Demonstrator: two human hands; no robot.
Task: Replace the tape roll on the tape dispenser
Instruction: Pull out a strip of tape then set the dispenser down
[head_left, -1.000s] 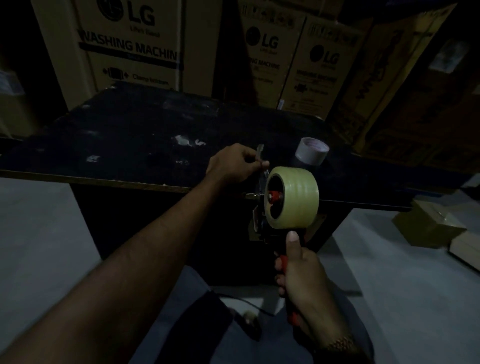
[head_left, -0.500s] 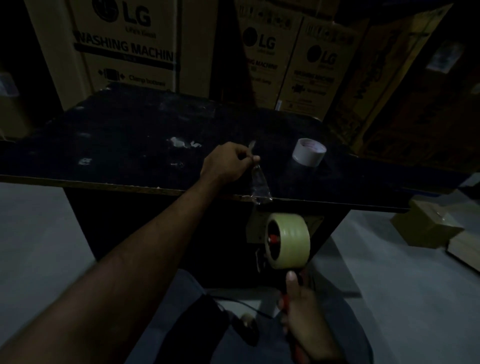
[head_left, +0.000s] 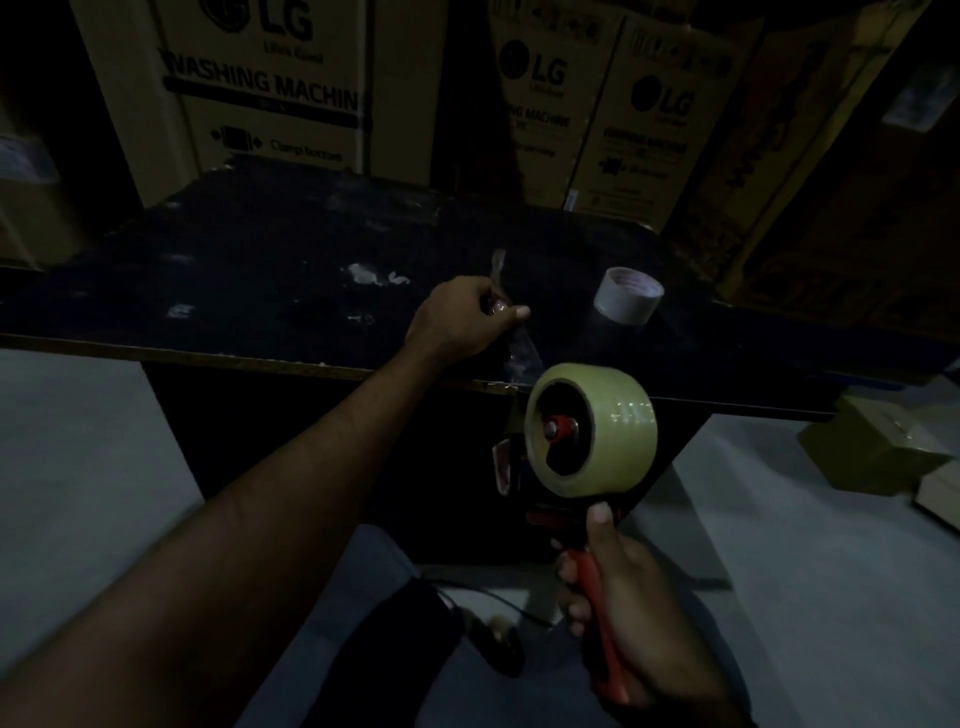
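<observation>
A yellowish tape roll (head_left: 608, 431) sits on the red hub of a black and red tape dispenser (head_left: 561, 499), just in front of the table's near edge. My right hand (head_left: 631, 603) is wrapped around the dispenser's red handle (head_left: 597, 597), thumb up against the roll. My left hand (head_left: 462, 319) is over the dark table (head_left: 234, 291), pinching a strip of clear tape (head_left: 514, 343) that runs down toward the table edge beside the roll. An empty white tape core (head_left: 627, 295) stands on the table to the right of my left hand.
Large LG washing machine cartons (head_left: 270, 93) stand behind the table. A small cardboard box (head_left: 878, 447) lies on the grey floor at the right. A dark cable and a small object (head_left: 498, 623) lie on the floor between my arms.
My right hand raised the dispenser back up to the table edge after dropping it low half a second ago. My left hand kept its pinch on the clear strip, which is longer now.
</observation>
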